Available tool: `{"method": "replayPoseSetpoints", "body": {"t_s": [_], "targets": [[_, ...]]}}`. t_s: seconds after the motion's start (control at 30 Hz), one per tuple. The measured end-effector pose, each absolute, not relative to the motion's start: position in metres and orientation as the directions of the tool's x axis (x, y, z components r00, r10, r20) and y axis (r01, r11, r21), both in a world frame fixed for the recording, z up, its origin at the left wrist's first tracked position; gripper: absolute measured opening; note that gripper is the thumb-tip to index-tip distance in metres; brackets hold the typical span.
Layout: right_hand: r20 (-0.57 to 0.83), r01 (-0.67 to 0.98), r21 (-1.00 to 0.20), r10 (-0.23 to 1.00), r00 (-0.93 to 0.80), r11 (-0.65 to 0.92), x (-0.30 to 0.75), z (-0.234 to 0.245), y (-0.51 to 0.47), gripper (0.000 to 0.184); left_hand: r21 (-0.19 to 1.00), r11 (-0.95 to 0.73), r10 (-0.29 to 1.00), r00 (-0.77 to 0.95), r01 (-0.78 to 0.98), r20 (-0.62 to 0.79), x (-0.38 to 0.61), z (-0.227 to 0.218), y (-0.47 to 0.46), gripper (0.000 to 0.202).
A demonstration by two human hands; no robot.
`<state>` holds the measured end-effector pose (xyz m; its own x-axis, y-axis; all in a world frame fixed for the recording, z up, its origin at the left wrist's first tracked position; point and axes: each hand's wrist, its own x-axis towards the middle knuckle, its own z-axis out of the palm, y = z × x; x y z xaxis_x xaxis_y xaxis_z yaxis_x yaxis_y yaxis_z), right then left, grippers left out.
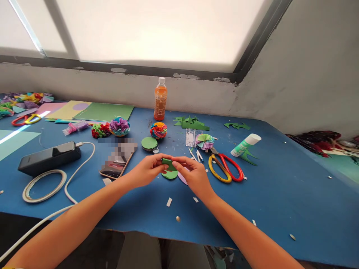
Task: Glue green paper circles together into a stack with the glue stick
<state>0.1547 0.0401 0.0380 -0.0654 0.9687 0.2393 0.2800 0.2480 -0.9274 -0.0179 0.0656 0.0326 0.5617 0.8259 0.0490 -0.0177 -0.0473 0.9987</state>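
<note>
From the head view, the left hand and right hand meet above the blue worktop, both pinching a folded green paper piece between fingertips. A green paper circle lies just beneath. Red and yellow scissors rest near the right hand; a phone lies by the left.

left hand bare | right hand bare | forearms unsleeved

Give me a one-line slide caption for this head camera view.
Both hands, left hand and right hand, pinch a folded green paper piece above a blue table, scissors nearby.
</note>
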Motion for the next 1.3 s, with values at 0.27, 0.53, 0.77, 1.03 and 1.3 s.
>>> {"method": "replayPoseSetpoints", "body": {"t_s": [0.27, 0.53, 0.77, 1.03, 1.3], "targets": [[0.406, 0.446, -0.797, 0.908, -0.104, 0.407, 0.157, 0.037, 0.037, 0.010, 0.939, -0.265, 0.850, 0.513, 0.219, 0.120, -0.018, 0.033, 0.062, 0.025], [0.420, 0.591, -0.668, 0.885, -0.201, 0.452, 0.161, 0.031, 0.043, 0.018, 0.801, -0.515, 0.806, 0.493, 0.306, 0.329, -0.023, 0.030, 0.070, 0.020], [0.358, 0.709, -0.578, 0.906, -0.224, 0.404, 0.171, 0.036, 0.052, 0.024, 0.880, -0.346, 0.886, 0.420, 0.324, 0.194, -0.024, 0.031, 0.076, 0.026], [0.156, 0.658, -0.679, 0.940, -0.303, 0.324, 0.174, 0.046, 0.053, 0.027, 0.558, -0.741, 0.628, 0.681, 0.374, 0.377, -0.027, 0.033, 0.074, 0.076], [0.056, 0.568, -0.783, 0.938, -0.341, 0.254, 0.173, 0.040, 0.050, 0.042, 0.475, -0.750, 0.635, 0.702, 0.461, 0.323, -0.027, 0.032, 0.075, 0.033]]}}
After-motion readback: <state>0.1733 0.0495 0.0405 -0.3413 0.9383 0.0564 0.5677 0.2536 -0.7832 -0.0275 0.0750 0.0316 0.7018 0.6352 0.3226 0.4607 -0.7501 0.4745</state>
